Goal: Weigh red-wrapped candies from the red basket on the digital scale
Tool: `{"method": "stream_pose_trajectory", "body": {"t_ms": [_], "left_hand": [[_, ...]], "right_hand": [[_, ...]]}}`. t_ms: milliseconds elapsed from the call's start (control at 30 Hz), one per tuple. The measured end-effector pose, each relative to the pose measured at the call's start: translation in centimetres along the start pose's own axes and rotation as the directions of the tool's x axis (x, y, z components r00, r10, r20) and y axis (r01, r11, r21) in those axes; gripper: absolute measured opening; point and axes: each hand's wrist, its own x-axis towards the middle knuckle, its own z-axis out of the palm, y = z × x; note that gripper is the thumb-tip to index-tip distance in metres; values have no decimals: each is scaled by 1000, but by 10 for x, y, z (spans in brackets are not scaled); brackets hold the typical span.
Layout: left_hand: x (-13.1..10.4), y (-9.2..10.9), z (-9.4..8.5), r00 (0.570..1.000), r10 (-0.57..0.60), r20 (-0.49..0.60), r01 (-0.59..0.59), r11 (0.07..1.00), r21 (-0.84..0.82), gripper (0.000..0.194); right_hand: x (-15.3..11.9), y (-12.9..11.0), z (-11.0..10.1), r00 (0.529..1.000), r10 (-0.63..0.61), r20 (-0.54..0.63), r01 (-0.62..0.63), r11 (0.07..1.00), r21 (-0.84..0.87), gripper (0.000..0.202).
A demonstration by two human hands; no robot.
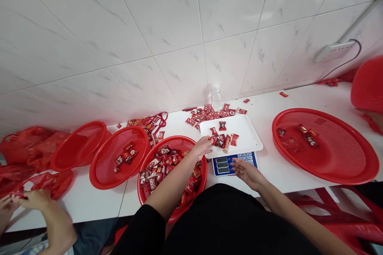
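Note:
My left hand [203, 147] is at the left edge of a white tray [249, 133], its fingertips closed at a small red packet beside several other wrapped packets [220, 140]. The tray rests on a blue and white scale [222, 165] with a dark display and number keys. My right hand [245, 172] hovers over the scale's front, palm up, fingers apart, holding nothing. Under my left forearm stands a red basket [179, 140] full of red and brown wrapped packets.
Loose red packets [206, 114] lie behind the tray near a clear plastic container [216, 97]. A large red basket [326, 115] stands right; smaller red baskets [103, 179] stand left. Another person's hands [36, 199] hold a red bag at far left. A power strip [335, 51] hangs on the wall.

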Motion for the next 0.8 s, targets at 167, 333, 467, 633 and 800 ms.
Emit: {"method": "stream_pose_trajectory", "body": {"t_ms": [167, 333, 467, 633, 800], "left_hand": [[-17, -9, -16, 974, 195, -112, -158, 948, 277, 49], [-43, -41, -38, 900, 419, -117, -286, 773, 567, 63], [-62, -73, -41, 956, 294, 22, -246, 754, 609, 96], [-66, -85, -39, 961, 262, 87, -259, 746, 613, 104], [-63, -83, -41, 958, 276, 74, -265, 766, 586, 104]], "right_hand": [[3, -5, 2, 1000, -16, -1, 16, 1000, -16, 23], [5, -6, 0, 1000, -24, -7, 24, 999, -41, 23], [7, -2, 3, 1000, -16, 9, 16, 998, -64, 24], [10, -13, 8, 998, -44, 35, 48, 990, -136, 22], [16, -41, 7, 979, -205, 18, 200, 926, -320, 25]]}}
